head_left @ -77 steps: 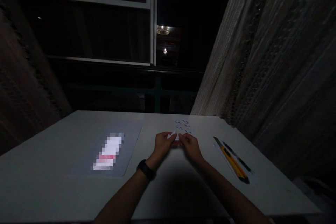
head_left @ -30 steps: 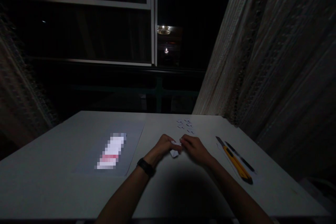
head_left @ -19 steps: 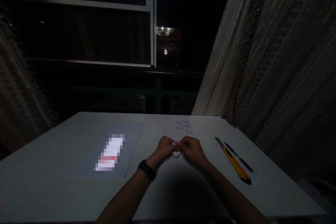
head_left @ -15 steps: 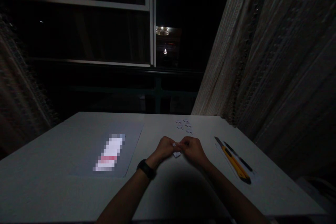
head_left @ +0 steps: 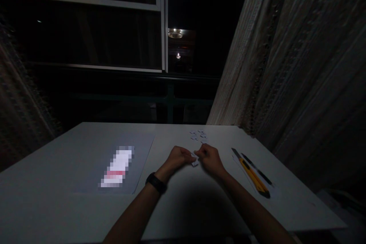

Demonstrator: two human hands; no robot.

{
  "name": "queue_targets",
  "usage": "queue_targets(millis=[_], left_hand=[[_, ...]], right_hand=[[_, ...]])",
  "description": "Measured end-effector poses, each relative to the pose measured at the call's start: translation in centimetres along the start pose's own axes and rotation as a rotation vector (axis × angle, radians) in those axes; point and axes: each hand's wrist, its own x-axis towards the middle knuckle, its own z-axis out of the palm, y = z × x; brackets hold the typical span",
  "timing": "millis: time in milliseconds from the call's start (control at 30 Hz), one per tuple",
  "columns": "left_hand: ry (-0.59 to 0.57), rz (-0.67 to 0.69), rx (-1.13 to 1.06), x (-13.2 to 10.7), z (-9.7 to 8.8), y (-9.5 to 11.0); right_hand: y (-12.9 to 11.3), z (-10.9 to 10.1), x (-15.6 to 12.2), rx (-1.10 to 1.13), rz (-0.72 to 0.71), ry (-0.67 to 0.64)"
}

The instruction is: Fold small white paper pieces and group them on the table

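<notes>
As the bare left hand (head_left: pixel 179 157) and bare right hand (head_left: pixel 211 157) appear clamped on the small, white, folded paper piece (head_left: pixel 195 163) between their fingertips, I judge it light, crease-prone and tearable, best gripped along its folded edges.

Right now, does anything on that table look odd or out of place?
The cutter on the right has its blade out, which looks careless. The patch on the left sheet is pixelated, unreadable. The paper between the hands is too small to judge.
</notes>
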Motion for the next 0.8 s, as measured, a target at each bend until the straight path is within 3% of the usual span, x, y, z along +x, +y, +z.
queue_targets(millis=[233,400,500,633,800], left_hand=[[-0.008,0.124,0.003,-0.2,0.0,0.6],[0.183,0.263,0.401,0.0,0.1,0.3],[0.238,0.397,0.59,-0.3,0.2,0.2],[0.228,0.537,0.767,-0.8,0.7,0.3],[0.153,0.625,0.851,-0.9,1.1,0.3]], right_hand=[[0.5,-0.1,0.2,0.062,0.031,-0.071],[0.7,0.0,0.3,0.082,0.063,-0.154],[0.7,0.0,0.3,0.106,0.105,-0.223],[0.7,-0.3,0.3,0.117,0.093,-0.305],[1.1,-0.8,0.5,0.138,0.132,-0.31]])
